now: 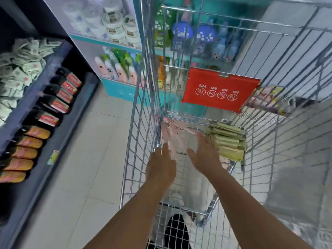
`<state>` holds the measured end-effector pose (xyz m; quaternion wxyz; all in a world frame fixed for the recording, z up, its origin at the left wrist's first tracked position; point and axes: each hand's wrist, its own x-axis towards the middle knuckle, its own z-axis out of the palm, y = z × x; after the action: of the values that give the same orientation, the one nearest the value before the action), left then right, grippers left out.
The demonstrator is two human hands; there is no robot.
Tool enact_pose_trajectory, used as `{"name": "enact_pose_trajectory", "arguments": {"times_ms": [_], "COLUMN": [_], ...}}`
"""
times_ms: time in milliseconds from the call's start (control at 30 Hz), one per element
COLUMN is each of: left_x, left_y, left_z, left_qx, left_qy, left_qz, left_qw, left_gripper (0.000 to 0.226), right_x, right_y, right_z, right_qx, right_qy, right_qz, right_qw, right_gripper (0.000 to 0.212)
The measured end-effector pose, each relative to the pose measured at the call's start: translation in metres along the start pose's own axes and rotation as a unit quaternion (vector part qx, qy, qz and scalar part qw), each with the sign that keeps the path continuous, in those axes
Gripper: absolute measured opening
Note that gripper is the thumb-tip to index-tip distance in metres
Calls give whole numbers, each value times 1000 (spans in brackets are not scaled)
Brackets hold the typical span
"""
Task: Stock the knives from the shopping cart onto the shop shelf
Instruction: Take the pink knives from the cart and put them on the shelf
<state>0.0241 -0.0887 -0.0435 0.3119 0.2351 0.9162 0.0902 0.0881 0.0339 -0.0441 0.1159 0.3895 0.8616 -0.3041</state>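
Shop aisle, pale tiled floor (100, 141), frame motion-blurred. Dark shop shelf (45, 105) runs down my left: black-and-red packs (61, 94) in a row, orange ones (27, 150) nearer me, loose pale sachets (21, 69) on the tier above. Wire shopping cart (143, 123) in front of me, red flap (221, 90) with NO/YES icons on its far end. Both hands are down inside the basket. Left hand (160, 168) near the left wire wall, fingers extended toward pinkish clear-wrapped packs (172, 139) on the cart floor; can't tell if it's touching them. Right hand (204, 155) is open, fingers spread, holding nothing, just beside a stack of yellow-green packs (228, 142) at the far right of the basket. Those packs are presumably the knives, but blur hides the contents. Shelves of bottles (122, 69) and tubs (116, 24) sit past the cart.
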Motion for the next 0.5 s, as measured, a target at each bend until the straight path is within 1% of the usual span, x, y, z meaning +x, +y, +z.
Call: {"name": "enact_pose_trajectory", "arguments": {"times_ms": [167,333,500], "left_x": [63,111,140], "left_y": [1,0,-1], "left_z": [34,67,92], "left_qx": [2,-2,32], "left_qy": [-35,-54,-70], "left_qz": [-54,-87,-103], "left_qw": [998,995,992], "left_gripper": [65,70,82], "right_x": [68,123,162], "right_y": [27,46,64], "right_z": [37,69,97], "right_qx": [-27,-49,-92], "right_qy": [-59,-85,-99], "right_qz": [-3,10,9], "right_qw": [998,995,991], "right_gripper": [84,93,101]}}
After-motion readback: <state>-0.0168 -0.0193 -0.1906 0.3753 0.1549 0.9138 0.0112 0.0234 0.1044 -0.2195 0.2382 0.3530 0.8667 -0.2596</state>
